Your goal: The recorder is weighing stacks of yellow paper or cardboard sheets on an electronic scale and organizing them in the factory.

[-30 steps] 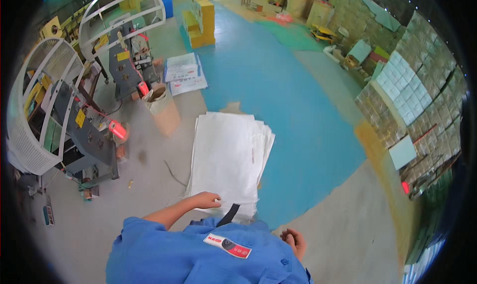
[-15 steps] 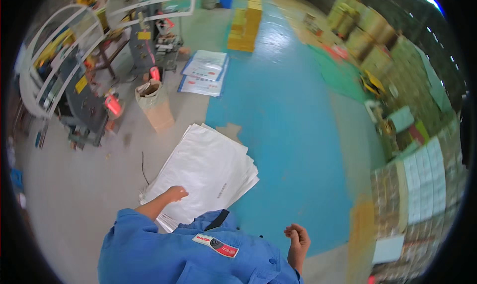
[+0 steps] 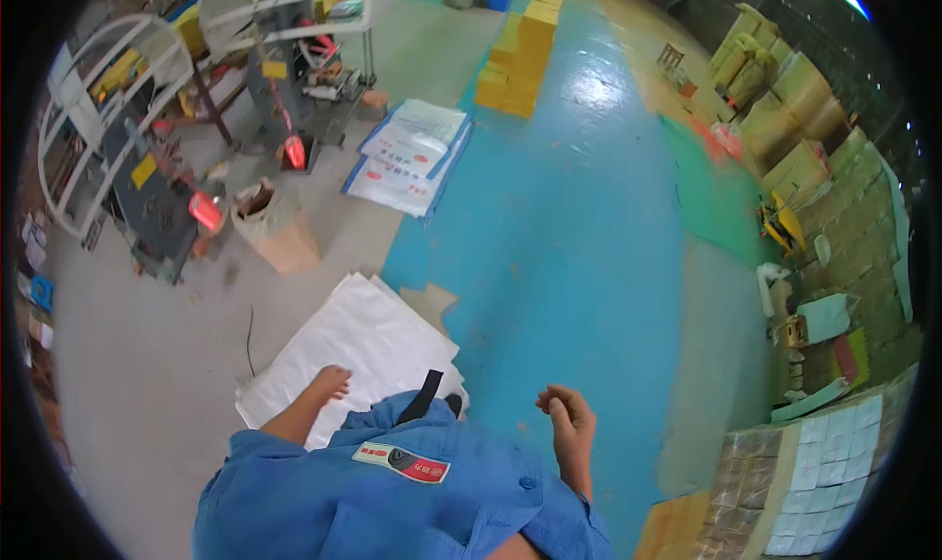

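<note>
A stack of large white woven sacks or sheets (image 3: 339,334) lies on the floor in front of me, its edges fanned unevenly. My left hand (image 3: 332,381) appears over the near part of the stack; the fingers are loosely bent and nothing shows in them. I cannot tell whether it touches the sacks. Out to the right, my right hand (image 3: 569,421) hangs over the blue floor strip, fingers half curled and the thumb apart, with no object visible. A blue work jacket (image 3: 392,506) covers my body and hides the stack's nearest edge.
Printed white sacks with blue edges (image 3: 407,158) lie farther ahead. An open bag (image 3: 275,229) and grey machines with clear guards (image 3: 147,192) stand left. Yellow blocks (image 3: 518,55) are piled beyond. Wrapped packs (image 3: 824,482) line the right, near a green sheet (image 3: 711,192).
The view has shifted, so the white stack now sits lower and farther left. Both hands remain apart and free of any visible object. My right hand shows slightly higher and farther left.
</note>
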`<state>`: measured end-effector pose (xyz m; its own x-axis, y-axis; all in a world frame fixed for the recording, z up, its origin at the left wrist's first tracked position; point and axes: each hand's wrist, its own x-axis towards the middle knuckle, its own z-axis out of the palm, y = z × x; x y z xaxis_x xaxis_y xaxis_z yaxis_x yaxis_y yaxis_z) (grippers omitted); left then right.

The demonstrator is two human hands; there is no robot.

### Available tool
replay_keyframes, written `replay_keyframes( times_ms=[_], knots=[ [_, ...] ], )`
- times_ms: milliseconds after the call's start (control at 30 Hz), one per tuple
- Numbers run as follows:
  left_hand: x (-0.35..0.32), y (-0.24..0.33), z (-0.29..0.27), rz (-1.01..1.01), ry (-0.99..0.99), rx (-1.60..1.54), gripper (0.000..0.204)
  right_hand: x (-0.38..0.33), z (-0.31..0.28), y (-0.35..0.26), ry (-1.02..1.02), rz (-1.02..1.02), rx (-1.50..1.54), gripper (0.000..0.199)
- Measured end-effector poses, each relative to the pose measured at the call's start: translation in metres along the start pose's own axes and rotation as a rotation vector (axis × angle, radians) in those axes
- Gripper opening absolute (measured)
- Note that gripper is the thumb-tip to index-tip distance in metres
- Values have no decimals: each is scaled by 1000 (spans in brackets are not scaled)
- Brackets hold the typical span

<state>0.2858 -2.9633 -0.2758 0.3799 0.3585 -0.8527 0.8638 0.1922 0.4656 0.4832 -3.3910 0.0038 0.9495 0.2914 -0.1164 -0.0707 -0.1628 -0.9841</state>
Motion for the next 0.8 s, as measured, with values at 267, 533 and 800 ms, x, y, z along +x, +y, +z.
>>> replay_keyframes(
  times_ms=[267,533,800],
  knots=[
    [113,250,121,475,-361,198,47,218,-66,38,64,202,146,23],
    [251,442,179,564,-333,485,55,546,-99,-10,-202,141,29,24],
    [316,602,146,453,-74,463,55,880,13,-83,-567,-98,-82,21]
  ],
)
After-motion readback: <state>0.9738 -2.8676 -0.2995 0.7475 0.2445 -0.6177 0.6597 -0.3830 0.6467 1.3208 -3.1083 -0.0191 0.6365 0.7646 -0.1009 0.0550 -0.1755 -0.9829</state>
